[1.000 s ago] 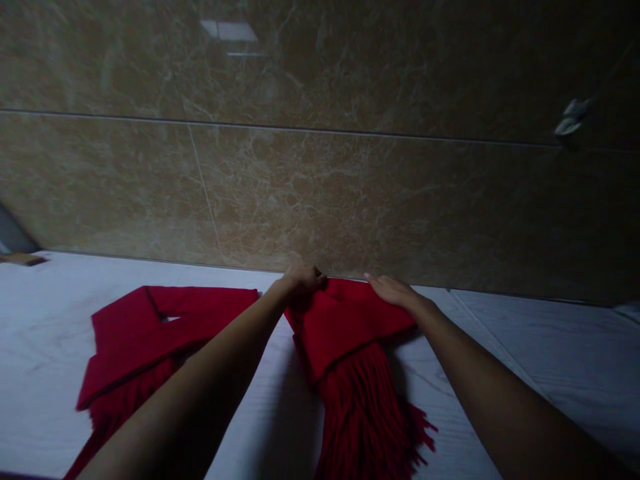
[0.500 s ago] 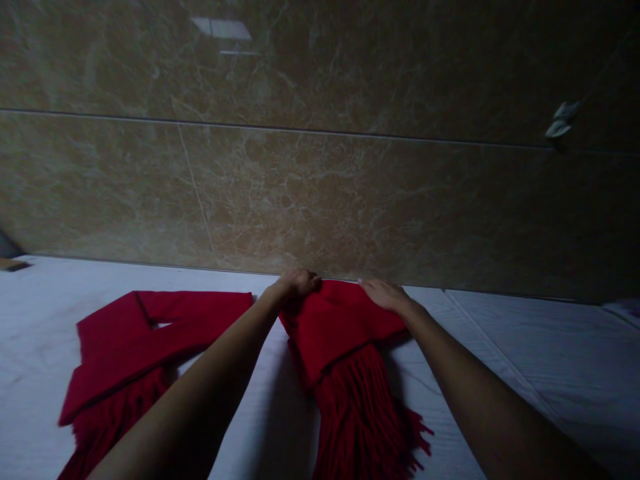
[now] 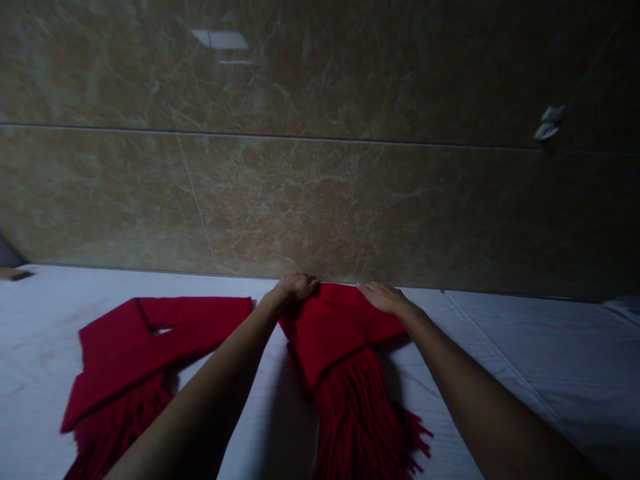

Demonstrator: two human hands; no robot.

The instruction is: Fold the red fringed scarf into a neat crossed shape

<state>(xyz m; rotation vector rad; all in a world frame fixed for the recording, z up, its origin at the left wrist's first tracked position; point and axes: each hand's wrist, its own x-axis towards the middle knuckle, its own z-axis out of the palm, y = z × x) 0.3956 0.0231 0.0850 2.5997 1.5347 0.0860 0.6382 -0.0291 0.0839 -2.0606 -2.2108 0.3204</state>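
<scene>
A folded red scarf (image 3: 334, 337) with a long fringe lies on the white surface, its far edge close to the wall. My left hand (image 3: 296, 288) is at its far left corner, fingers curled closed around the cloth there. On the far right part of the same scarf rests my right hand (image 3: 384, 297), fingers stretched out flat over the fabric. The fringe hangs toward me between my forearms. A second red scarf (image 3: 145, 340), also folded and fringed, lies to the left, partly covered by my left forearm.
Behind the scarves rises a brown marbled tile wall (image 3: 285, 200). The white wood-grain surface (image 3: 465, 360) runs up against it, with a seam on the right. A small brown block (image 3: 14, 273) lies at the far left. A small pale object (image 3: 550, 123) is on the wall.
The view has tilted slightly, so the wall and the left scarf appear a little lower. Both hands stay at the same places on the scarf.
</scene>
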